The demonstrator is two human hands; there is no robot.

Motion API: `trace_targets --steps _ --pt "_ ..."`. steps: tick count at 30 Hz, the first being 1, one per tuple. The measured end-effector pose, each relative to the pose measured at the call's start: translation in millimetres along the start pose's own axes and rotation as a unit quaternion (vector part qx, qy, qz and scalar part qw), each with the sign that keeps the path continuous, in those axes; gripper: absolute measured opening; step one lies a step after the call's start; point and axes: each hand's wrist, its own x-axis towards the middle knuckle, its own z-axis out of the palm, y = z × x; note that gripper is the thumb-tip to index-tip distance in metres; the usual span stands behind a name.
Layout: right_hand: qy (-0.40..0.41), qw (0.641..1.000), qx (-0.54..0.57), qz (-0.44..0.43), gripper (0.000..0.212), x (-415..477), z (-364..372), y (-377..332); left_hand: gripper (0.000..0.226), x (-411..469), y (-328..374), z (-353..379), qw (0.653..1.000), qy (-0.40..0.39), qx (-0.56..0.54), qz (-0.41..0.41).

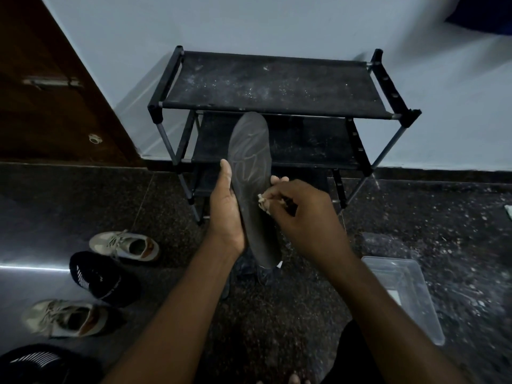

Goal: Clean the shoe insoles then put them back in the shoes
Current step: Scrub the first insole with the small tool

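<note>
My left hand (pixel 225 206) grips a dark grey insole (pixel 250 156) along its left edge and holds it up, toe end pointing away toward the shoe rack. Pale streaks mark the insole's upper half. My right hand (pixel 302 214) is closed on a small crumpled pale cloth (pixel 263 202) pressed against the insole's right side near the middle. On the floor to the left lie two beige sneakers (pixel 124 245) (pixel 66 318) and two black shoes (pixel 102 275) (pixel 33 361).
A black dusty shoe rack (pixel 274 84) stands against the pale wall straight ahead. A clear plastic tub (pixel 407 295) sits on the dark speckled floor at the right. A brown wooden door (pixel 50 87) is at the left.
</note>
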Motion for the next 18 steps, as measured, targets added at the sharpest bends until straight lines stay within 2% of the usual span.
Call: trace_targets --steps 3,8,14,18 --pt "-0.020 0.999 -0.029 -0.024 0.016 -1.2 3.1 -1.4 0.076 0.0 0.9 -0.4 1.000 -0.009 -0.012 -0.012" --pt "-0.004 0.998 0.070 -0.008 0.012 -0.3 -2.2 -3.1 0.075 -0.5 1.2 0.9 0.999 -0.019 -0.021 -0.019" --pt "0.018 1.000 0.010 -0.008 0.015 -0.7 0.9 2.7 0.067 0.9 -1.5 1.1 1.000 -0.011 -0.010 -0.005" --pt "-0.030 0.998 -0.046 -0.038 0.018 -0.5 3.2 0.0 0.068 1.2 -2.2 0.2 1.000 0.003 -0.008 -0.003"
